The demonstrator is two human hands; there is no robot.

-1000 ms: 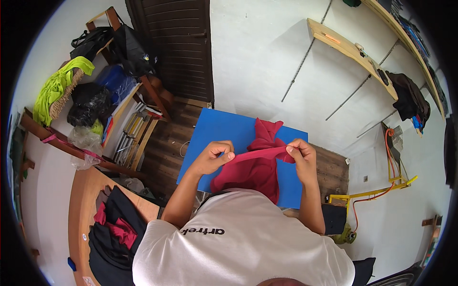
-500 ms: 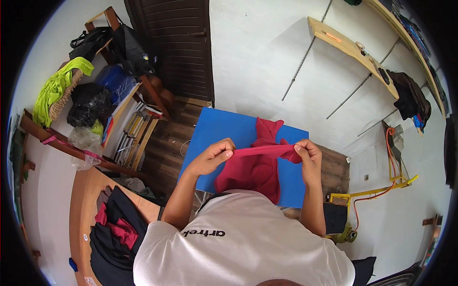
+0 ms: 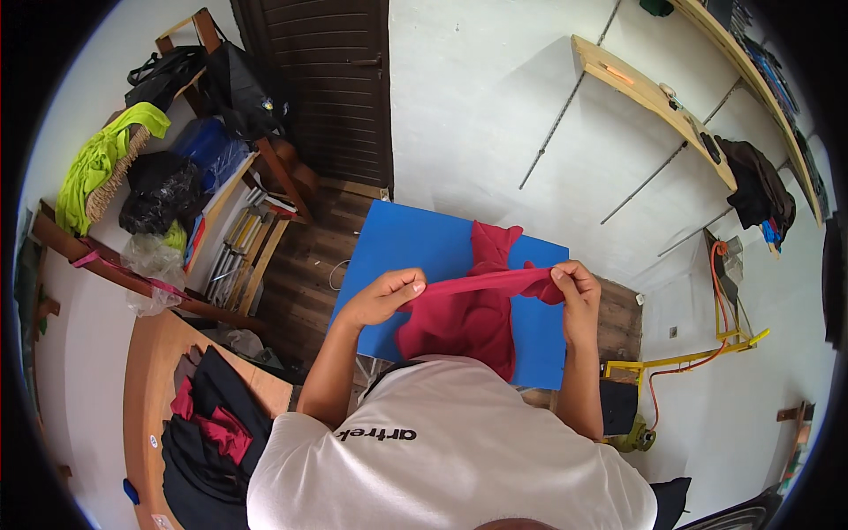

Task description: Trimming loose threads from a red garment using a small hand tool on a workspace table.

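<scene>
A dark red piece of fabric (image 3: pixel 459 327), probably a garment whose exact kind I cannot make out, lies across the blue tabletop (image 3: pixel 380 238). Its upper edge is stretched into a narrow, straight band above the table. At the band's left end, my left hand (image 3: pixel 385 295) is closed, with the thumb pressing the cloth against the fingers. My right hand (image 3: pixel 578 290) pinches the other end, where the fabric bunches up. Part of the cloth trails to the table's far side, and the near part is hidden by my white shirt.
On the left, a wooden table (image 3: pixel 146 380) bears a pile of black and red cloth (image 3: pixel 216 442). Behind it stands a rack with bags and a lime cloth (image 3: pixel 106 159). A yellow metal frame (image 3: pixel 689 356) with a red hose is on the right, below wooden wall shelves (image 3: pixel 654 97).
Both hands have sunk slightly toward me, and the band between them looks a little tauter. The grip on the red fabric stays. The whole view has shifted slightly.
</scene>
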